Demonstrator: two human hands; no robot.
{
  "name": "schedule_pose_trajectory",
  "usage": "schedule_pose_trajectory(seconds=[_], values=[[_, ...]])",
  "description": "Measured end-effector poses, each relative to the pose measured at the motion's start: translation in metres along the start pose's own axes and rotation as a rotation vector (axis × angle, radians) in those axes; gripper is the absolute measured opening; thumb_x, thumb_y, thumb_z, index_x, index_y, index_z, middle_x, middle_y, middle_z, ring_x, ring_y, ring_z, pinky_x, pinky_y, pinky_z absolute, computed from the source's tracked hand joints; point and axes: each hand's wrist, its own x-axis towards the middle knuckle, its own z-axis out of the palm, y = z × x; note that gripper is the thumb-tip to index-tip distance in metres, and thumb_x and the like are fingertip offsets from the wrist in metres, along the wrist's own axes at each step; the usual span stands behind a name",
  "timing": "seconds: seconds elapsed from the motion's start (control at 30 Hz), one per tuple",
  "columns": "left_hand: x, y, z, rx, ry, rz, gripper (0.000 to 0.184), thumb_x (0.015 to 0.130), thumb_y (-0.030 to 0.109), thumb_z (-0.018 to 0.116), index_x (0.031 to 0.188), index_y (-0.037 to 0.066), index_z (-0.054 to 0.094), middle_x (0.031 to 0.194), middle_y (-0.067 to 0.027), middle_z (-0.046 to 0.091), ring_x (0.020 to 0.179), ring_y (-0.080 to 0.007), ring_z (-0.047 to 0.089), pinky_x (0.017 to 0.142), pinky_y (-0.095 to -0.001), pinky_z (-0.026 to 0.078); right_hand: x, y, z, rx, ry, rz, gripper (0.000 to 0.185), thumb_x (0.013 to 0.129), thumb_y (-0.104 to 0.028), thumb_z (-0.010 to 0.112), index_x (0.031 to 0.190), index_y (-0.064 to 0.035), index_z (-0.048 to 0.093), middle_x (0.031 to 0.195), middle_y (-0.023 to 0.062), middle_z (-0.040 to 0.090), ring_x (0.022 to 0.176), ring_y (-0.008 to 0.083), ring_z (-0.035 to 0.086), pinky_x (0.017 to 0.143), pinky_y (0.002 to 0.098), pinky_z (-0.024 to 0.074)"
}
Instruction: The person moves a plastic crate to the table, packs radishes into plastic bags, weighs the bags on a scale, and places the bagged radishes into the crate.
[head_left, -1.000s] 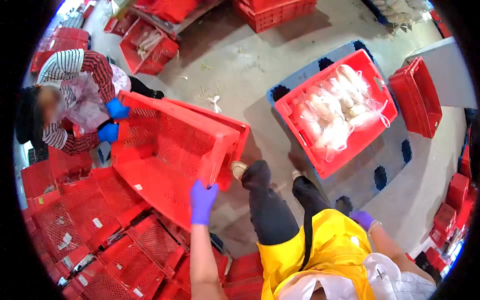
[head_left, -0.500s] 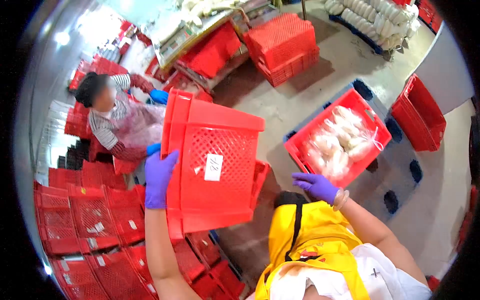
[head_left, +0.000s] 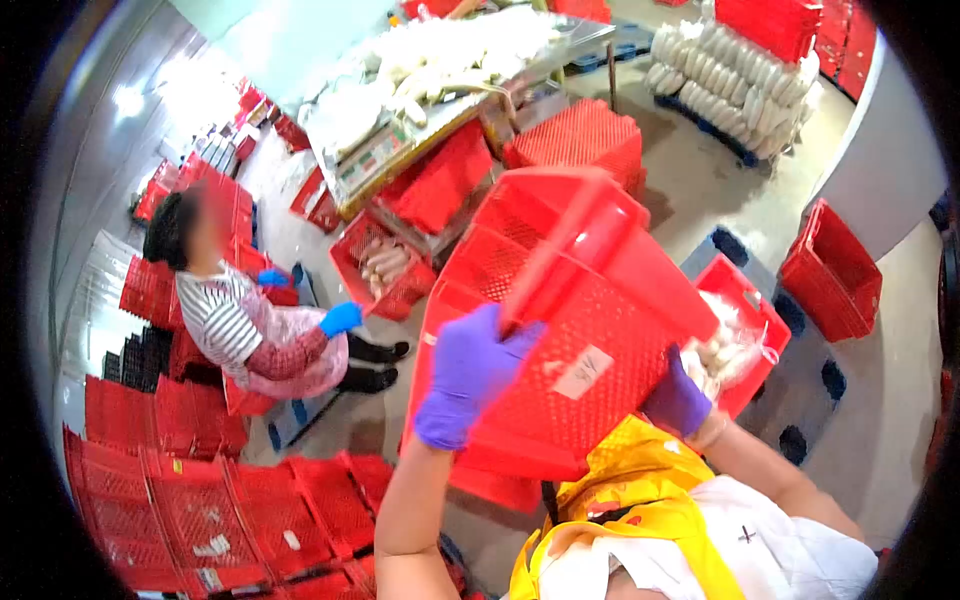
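A red plastic crate (head_left: 636,310) with mesh sides and a white paper label is tilted in front of me, apparently nested with another. My left hand (head_left: 470,375), in a purple glove, is closed on its upper rim at the left. At the crate's lower right corner, my right hand (head_left: 677,396) in a purple glove supports it, with some fingers hidden. Behind that hand, a red crate of bagged white goods (head_left: 735,345) sits on a blue-grey pallet (head_left: 800,375), partly covered by the crate I hold.
A co-worker (head_left: 240,320) in blue gloves stands at left, near a crate of pale long items (head_left: 385,265). Stacked red crates (head_left: 220,520) fill the lower left. A loaded table (head_left: 360,165) stands at the back; another red crate (head_left: 830,270) is at right.
The held crate has moved right and tilted, swinging in front of the pallet. My right hand has gone from free to touching its corner. The co-worker now stands farther from the crate.
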Motion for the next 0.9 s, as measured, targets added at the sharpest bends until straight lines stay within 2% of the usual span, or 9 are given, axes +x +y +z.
schedule_pose_trajectory(seconds=[0.07,0.23,0.37,0.43,0.6,0.67,0.73,0.77,0.9], values=[[0.032,0.007,0.023,0.010,-0.034,0.103,0.038,0.078,0.036,0.076,0.070,0.003,0.058,0.063,-0.0215,0.055,0.052,-0.0300,0.059,0.049,-0.0393,0.045,0.016,0.021,-0.073,0.072,-0.036,-0.087,0.071,0.095,-0.058,0.039,0.147,-0.0098,0.035,0.150,0.0091,0.039,0.141,0.0239,0.030,0.119,0.0436,0.0156],[0.089,0.018,0.069,-0.004,-0.204,0.536,0.046,0.077,0.050,0.073,0.065,0.009,0.057,0.062,-0.0177,0.059,0.057,-0.0382,0.060,0.049,-0.0450,0.047,0.022,0.048,-0.143,-1.353,0.264,-0.138,0.087,0.083,-0.081,0.024,0.144,-0.0198,0.037,0.145,0.0055,0.044,0.130,0.0304,0.042,0.110,0.0514,0.0282],[0.156,-0.001,0.088,-0.026,-0.323,0.764,0.053,0.078,0.059,0.065,0.065,0.009,0.057,0.060,-0.0171,0.057,0.055,-0.0374,0.060,0.049,-0.0435,0.047,0.107,0.043,-0.191,-1.032,0.106,-0.209,0.077,0.084,-0.077,0.026,0.129,-0.0199,0.049,0.129,0.0099,0.056,0.120,0.0314,0.050,0.103,0.0512,0.0349],[0.200,-0.030,0.112,-0.034,-0.307,0.849,0.053,0.079,0.060,0.063,0.064,0.009,0.056,0.058,-0.0167,0.056,0.053,-0.0365,0.059,0.048,-0.0431,0.046,0.153,0.003,-0.144,-0.037,0.274,0.013,0.066,0.085,-0.070,0.031,0.122,-0.0194,0.051,0.119,0.0103,0.057,0.115,0.0329,0.051,0.103,0.0522,0.0342],[0.334,-0.163,0.231,0.098,-0.400,0.823,0.050,0.077,0.059,0.063,0.069,0.010,0.063,0.063,-0.0143,0.061,0.057,-0.0338,0.062,0.052,-0.0442,0.047,0.354,-0.009,-0.300,-0.301,0.284,-0.260,0.058,0.091,-0.058,0.036,0.128,-0.0152,0.050,0.124,0.0085,0.057,0.119,0.0306,0.050,0.104,0.0495,0.0359],[0.385,-0.223,0.284,0.114,-0.406,0.791,0.047,0.075,0.058,0.066,0.071,0.011,0.064,0.065,-0.0128,0.063,0.059,-0.0323,0.063,0.053,-0.0442,0.047,0.398,-0.056,-0.328,-0.985,-0.039,-0.202,0.044,0.091,-0.038,0.044,0.125,-0.0108,0.052,0.127,0.0105,0.058,0.119,0.0308,0.051,0.107,0.0463,0.0348],[0.428,-0.276,0.323,0.295,-0.538,0.656,0.039,0.070,0.053,0.070,0.074,0.014,0.067,0.070,-0.0093,0.066,0.066,-0.0278,0.066,0.060,-0.0440,0.047,0.399,-0.062,-0.343,-0.606,0.123,0.076,0.040,0.093,-0.033,0.050,0.124,-0.0084,0.053,0.128,0.0123,0.058,0.121,0.0306,0.051,0.108,0.0427,0.0350],[0.445,-0.302,0.344,0.271,-0.546,0.665,0.039,0.070,0.053,0.070,0.074,0.014,0.067,0.070,-0.0093,0.066,0.066,-0.0278,0.066,0.060,-0.0440,0.047,0.392,-0.075,-0.342,0.105,0.420,0.260,0.042,0.094,-0.037,0.051,0.125,-0.0082,0.052,0.127,0.0132,0.058,0.121,0.0303,0.050,0.107,0.0407,0.0356],[0.483,-0.376,0.359,0.378,-0.554,0.672,0.026,0.068,0.040,0.071,0.075,0.015,0.068,0.072,-0.0073,0.066,0.070,-0.0255,0.065,0.065,-0.0447,0.045,0.405,-0.148,-0.253,-0.136,0.848,0.302,0.059,0.095,-0.055,0.047,0.132,-0.0096,0.047,0.134,0.0135,0.052,0.127,0.0285,0.045,0.108,0.0407,0.0351]])
